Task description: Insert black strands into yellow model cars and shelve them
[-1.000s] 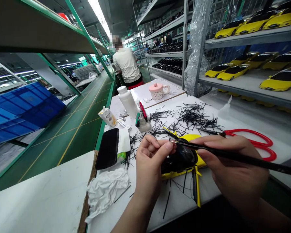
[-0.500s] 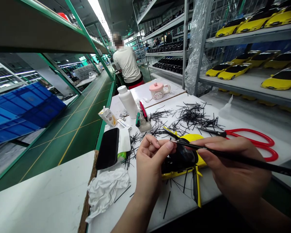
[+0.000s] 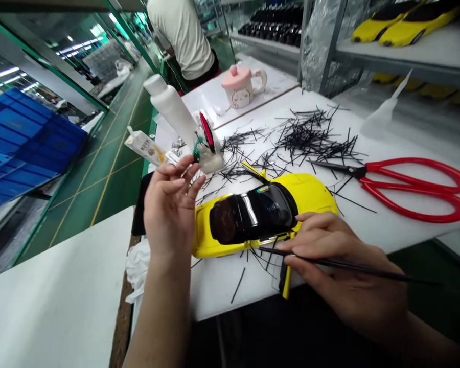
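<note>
Yellow model sports car (image 3: pixel 260 214) with glossy black cabin, lying at lower centre of the frame among loose short black strands (image 3: pixel 310 135). Left hand (image 3: pixel 170 209): raised, fingers loosely spread, holding nothing. Right hand (image 3: pixel 341 276): curled closed on a slender black tool (image 3: pixel 383 274), tip beside the car's near side. Red-handled scissors (image 3: pixel 414 189) at right. Pouch (image 3: pixel 143 148) at left, label unreadable.

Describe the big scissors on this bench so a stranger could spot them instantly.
On the white workbench, find the yellow model car with the black roof, beside the right hand. To the car's right in this view lie the large scissors, flat on the bench, their dark blades ending beside a heap of short black strands. Their two big red loop handles set them apart from every other tool there.
</note>
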### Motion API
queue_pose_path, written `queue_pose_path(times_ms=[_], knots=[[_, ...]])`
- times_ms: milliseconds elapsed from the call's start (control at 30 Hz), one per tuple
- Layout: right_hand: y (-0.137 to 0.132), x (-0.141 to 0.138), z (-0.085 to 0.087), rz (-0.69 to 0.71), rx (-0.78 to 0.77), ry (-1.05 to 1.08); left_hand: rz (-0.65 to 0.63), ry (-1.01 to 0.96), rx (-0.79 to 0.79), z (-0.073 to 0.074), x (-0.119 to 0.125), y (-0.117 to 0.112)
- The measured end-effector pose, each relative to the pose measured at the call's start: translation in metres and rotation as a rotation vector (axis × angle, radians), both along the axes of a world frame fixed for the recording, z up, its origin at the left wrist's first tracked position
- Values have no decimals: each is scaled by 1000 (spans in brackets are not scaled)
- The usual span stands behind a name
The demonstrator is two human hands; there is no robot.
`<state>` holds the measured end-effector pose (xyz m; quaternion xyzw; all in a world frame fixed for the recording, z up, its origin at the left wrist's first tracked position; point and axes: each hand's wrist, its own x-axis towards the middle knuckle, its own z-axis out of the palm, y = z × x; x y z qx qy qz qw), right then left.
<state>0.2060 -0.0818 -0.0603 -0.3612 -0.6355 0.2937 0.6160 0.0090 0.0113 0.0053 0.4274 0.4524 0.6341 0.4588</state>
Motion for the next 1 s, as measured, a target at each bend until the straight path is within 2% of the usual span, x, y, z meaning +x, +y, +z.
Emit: queue_pose_path(times_ms=[100,233,367,500,700,833,1000], knots=[[-1,-1,-7,12,10,-41,55,75,-30,-5,-1,7],[2,0,-7,19,-23,-58,113,148,-87,-9,-1,14],[6,1,-2,-3,-28,-77,33,68,-108,-10,0,18],[9,0,-2,-85,8,-113,-35,-5,-171,-8,3,17],[6,-9,-8,-187,69,-140,-6,-48,-212,-6,9,15],[6,-17,-2,-259,-46,-137,7,-69,-212,-6,11,15],[8,-22,0,-304,-57,-84,-19,-72,-197,-7,11,15]])
